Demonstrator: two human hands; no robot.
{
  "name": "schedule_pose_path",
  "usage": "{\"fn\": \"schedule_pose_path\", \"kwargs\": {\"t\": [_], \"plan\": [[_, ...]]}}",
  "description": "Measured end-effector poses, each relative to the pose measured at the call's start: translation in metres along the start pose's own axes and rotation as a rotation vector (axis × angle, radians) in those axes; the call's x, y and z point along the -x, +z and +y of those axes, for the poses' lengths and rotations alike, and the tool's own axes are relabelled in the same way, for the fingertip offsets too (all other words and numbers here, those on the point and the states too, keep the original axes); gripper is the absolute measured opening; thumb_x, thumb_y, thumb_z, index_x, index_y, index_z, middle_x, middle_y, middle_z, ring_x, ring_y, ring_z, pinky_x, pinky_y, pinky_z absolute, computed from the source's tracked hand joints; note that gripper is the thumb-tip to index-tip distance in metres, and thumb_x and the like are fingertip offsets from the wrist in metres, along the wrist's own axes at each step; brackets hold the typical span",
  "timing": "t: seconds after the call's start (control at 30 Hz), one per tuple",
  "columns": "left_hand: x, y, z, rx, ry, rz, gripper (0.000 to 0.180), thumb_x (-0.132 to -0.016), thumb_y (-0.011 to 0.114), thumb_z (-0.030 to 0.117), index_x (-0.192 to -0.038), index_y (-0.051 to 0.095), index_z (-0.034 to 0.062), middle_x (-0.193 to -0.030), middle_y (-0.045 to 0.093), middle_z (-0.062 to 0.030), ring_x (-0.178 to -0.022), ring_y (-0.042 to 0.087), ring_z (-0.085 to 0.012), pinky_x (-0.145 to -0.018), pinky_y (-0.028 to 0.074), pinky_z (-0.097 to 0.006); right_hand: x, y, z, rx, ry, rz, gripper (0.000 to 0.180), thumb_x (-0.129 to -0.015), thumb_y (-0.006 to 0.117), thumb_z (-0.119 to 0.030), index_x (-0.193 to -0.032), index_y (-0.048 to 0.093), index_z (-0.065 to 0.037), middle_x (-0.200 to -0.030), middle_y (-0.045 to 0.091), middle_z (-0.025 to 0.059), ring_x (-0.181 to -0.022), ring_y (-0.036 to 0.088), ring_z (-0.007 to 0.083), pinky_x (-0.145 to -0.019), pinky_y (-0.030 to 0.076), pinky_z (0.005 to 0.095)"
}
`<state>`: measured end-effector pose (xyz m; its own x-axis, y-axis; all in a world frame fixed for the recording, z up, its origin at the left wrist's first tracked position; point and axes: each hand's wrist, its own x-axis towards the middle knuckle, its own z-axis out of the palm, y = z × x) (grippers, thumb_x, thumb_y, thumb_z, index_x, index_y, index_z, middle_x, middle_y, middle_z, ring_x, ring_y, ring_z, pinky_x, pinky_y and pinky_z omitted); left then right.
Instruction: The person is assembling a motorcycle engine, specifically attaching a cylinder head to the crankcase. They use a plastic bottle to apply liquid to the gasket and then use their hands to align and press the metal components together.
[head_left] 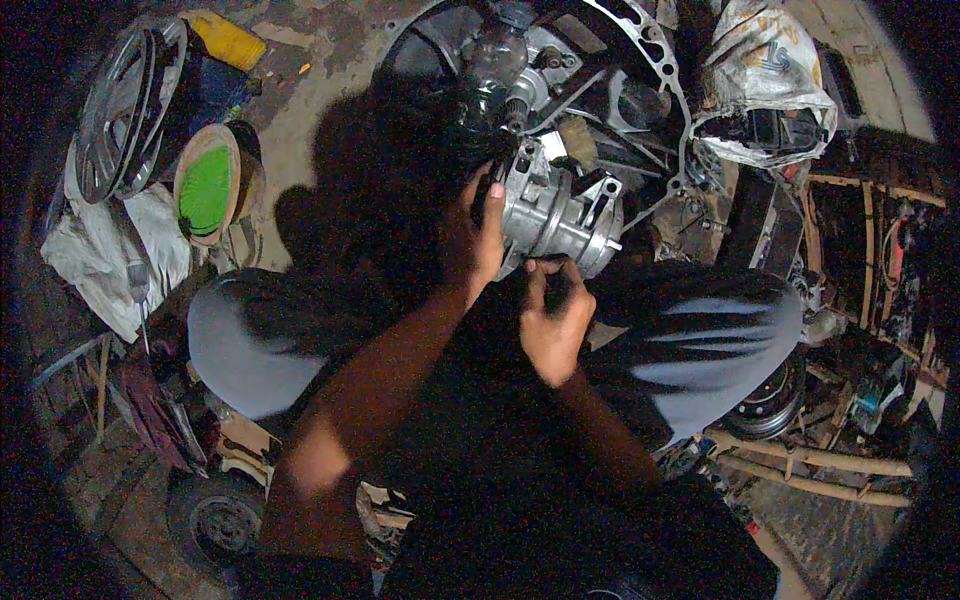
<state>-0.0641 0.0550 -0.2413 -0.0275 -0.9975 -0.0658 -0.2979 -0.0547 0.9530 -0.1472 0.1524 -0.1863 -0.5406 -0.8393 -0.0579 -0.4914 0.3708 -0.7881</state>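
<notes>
Left hand (487, 232) gripping the ribbed metal cylinder (565, 222) by the bell housing's (681, 112) near edge! Right hand (560, 325) curled at its underside, any pinch impossible to tell; if the left slips on smooth metal, it could drop.

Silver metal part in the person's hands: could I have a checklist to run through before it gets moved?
1. Left hand on the silver metal part: ok, thumb over its left end.
2. Right hand near it: ok, fingertips at its lower edge.
3. Right hand's contact firm: cannot tell; the fingertips are in shadow.
4. Part clear of the large metal housing: cannot tell; they overlap in this view.
5. Underside in sight: not ok, it faces away.
6. White bag away from both hands: ok, at upper right.
</notes>
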Motion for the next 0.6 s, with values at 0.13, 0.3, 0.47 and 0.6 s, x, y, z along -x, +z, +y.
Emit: {"fn": "schedule_pose_path", "kwargs": {"t": [0.13, 0.3, 0.47, 0.6], "plan": [[0.0, 0.0, 0.006, -0.063, 0.02, 0.019, 0.049, -0.104, 0.05, 0.038, -0.134, 0.061, 0.0008, -0.129, 0.066, -0.0237, -0.122, 0.061, -0.0404, -0.106, 0.044, -0.046, 0.01, 0.003, 0.005, -0.072, -0.021, -0.053, 0.009, -0.093, 0.069, -0.004, -0.093, 0.066, 0.005, -0.085, 0.073, 0.0198, -0.079, 0.072, 0.0248, -0.076, 0.053, 0.0354], [0.0, -0.003, 0.005, -0.024, 0.031, 0.024, 0.048, -0.104, 0.051, 0.039, -0.133, 0.063, 0.002, -0.127, 0.067, -0.0228, -0.121, 0.062, -0.04, -0.106, 0.044, -0.045, 0.007, -0.015, 0.006, -0.028, -0.02, -0.149, 0.014, -0.095, 0.064, -0.01, -0.107, 0.067, -0.003, -0.1, 0.073, 0.021, -0.095, 0.071, 0.0435, -0.081, 0.055, 0.0459], [0.001, -0.001, 0.006, -0.054, 0.002, 0.031, 0.047, -0.103, 0.052, 0.038, -0.133, 0.063, 0.0037, -0.129, 0.066, -0.0221, -0.121, 0.062, -0.0391, -0.106, 0.044, -0.045, 0.011, -0.021, 0.009, 0.034, -0.134, -0.101, 0.017, -0.095, 0.061, -0.006, -0.112, 0.065, -0.003, -0.103, 0.073, 0.021, -0.096, 0.071, 0.0433, -0.081, 0.055, 0.0465], [0.002, 0.001, 0.001, -0.012, -0.008, 0.045, 0.046, -0.104, 0.053, 0.037, -0.133, 0.063, 0.0037, -0.13, 0.066, -0.0222, -0.122, 0.061, -0.0387, -0.107, 0.044, -0.045, 0.007, -0.022, 0.01, 0.048, -0.069, -0.082, 0.013, -0.094, 0.062, -0.007, -0.106, 0.066, -0.002, -0.099, 0.073, 0.0206, -0.094, 0.072, 0.0414, -0.082, 0.055, 0.0444]]}}
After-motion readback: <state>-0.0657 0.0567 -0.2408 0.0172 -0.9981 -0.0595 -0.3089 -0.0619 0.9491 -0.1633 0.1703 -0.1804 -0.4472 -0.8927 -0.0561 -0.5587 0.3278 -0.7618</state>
